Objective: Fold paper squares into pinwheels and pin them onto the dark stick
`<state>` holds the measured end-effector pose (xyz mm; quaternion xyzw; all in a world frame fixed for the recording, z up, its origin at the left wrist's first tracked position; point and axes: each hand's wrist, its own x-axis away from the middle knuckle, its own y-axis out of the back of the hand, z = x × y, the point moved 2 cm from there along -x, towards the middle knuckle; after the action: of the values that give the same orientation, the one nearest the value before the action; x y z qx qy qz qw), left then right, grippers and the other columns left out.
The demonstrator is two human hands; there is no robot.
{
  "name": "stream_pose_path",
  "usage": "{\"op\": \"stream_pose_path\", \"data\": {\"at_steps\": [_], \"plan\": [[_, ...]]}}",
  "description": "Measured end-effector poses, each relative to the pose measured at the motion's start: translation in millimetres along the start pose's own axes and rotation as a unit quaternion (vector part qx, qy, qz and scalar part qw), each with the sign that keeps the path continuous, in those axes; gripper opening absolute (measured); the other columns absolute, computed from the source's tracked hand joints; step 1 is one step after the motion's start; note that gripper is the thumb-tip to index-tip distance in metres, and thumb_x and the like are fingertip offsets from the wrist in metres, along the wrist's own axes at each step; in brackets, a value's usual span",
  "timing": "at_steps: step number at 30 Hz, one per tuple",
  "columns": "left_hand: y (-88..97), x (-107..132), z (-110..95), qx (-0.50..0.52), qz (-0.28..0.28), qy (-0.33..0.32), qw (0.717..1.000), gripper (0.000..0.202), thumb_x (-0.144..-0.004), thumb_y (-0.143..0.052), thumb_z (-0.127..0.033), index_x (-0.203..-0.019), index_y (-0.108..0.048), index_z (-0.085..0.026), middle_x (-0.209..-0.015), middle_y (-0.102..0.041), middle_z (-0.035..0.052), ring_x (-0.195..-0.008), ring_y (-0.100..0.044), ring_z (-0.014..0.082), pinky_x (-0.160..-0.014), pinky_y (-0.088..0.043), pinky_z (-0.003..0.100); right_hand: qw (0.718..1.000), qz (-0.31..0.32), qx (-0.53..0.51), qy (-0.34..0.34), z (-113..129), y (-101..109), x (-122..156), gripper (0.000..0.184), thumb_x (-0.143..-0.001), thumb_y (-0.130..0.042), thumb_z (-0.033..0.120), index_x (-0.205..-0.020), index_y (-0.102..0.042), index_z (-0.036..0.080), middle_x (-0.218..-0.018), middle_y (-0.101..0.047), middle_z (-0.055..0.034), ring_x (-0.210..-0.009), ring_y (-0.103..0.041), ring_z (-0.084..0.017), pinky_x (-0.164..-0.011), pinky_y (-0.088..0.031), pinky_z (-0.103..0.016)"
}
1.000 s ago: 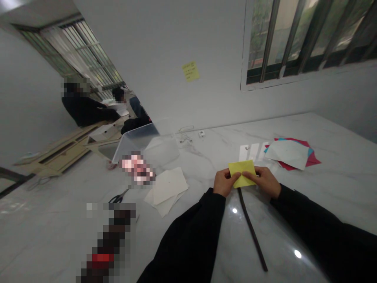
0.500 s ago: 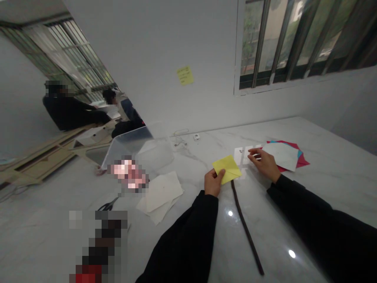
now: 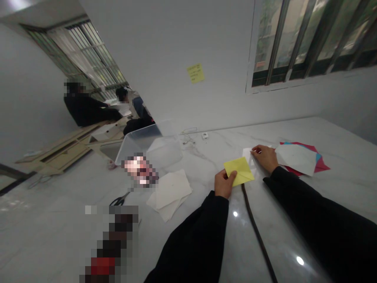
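My left hand point(image 3: 224, 184) grips a yellow folded paper point(image 3: 242, 169), its thumb on top of a flap crease. Under the paper's lower edge, a long thin dark-brown strip or stick point(image 3: 257, 230) runs toward the table's near side. To the right of the paper, my right hand point(image 3: 265, 158) is down at the tabletop with thumb and forefinger pinched together. Whatever sits between those fingertips is too small to make out. A bright white patch point(image 3: 246, 152) lies beside the fingertips; I cannot tell whether it is a sheet or a reflection.
White, blue and red papers point(image 3: 297, 157) overlap at right. Pale sheets point(image 3: 173, 190), scissors point(image 3: 119, 199) and a clear plastic bin point(image 3: 138, 139) are at left, near blurred-out items. A small white box point(image 3: 205, 136) and a cable stand by the wall. Two people sit farther back.
My right hand has lowered to the tabletop, and its parted fingers have closed into a pinch. The left hand keeps hold of the yellow paper. The whole view has shifted slightly.
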<state>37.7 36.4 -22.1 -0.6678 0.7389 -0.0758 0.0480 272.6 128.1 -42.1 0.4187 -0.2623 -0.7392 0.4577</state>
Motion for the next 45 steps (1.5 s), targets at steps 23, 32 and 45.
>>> {"op": "stream_pose_path", "data": {"at_steps": [23, 32, 45], "plan": [[-4.1, 5.8, -8.8, 0.005, -0.005, 0.009, 1.0, 0.038, -0.068, -0.076, -0.041, -0.091, -0.073, -0.011, -0.095, -0.075, 0.0109, -0.083, -0.07, 0.0237, -0.08, -0.055, 0.037, 1.0, -0.006, 0.002, 0.013, 5.3, 4.2, 5.1, 0.021, -0.08, -0.055, 0.033, -0.083, -0.07, 0.019, -0.08, -0.073, -0.0063, -0.075, -0.064, -0.023, -0.068, -0.043, -0.032], [-4.2, 6.5, -10.4, 0.006, -0.001, 0.007, 1.0, 0.038, -0.067, -0.077, -0.043, -0.089, -0.074, -0.012, -0.098, -0.074, 0.0117, -0.085, -0.07, 0.0249, -0.08, -0.055, 0.038, 0.994, 0.004, -0.109, 0.014, 17.0, 16.9, 11.6, 0.017, -0.078, -0.059, 0.036, -0.075, -0.064, 0.019, -0.073, -0.071, -0.004, -0.069, -0.066, -0.019, -0.066, -0.046, -0.03], [-6.7, 6.6, -10.9, 0.003, 0.014, 0.0, 1.0, 0.034, -0.068, -0.076, -0.042, -0.089, -0.073, -0.014, -0.1, -0.074, 0.0107, -0.087, -0.069, 0.0242, -0.083, -0.054, 0.038, 0.939, 0.105, -0.317, -0.086, 2.1, 52.2, 52.9, 0.039, -0.077, -0.065, 0.053, -0.087, -0.073, 0.016, -0.075, -0.074, -0.0075, -0.062, -0.063, -0.018, -0.061, -0.052, -0.032]]}}
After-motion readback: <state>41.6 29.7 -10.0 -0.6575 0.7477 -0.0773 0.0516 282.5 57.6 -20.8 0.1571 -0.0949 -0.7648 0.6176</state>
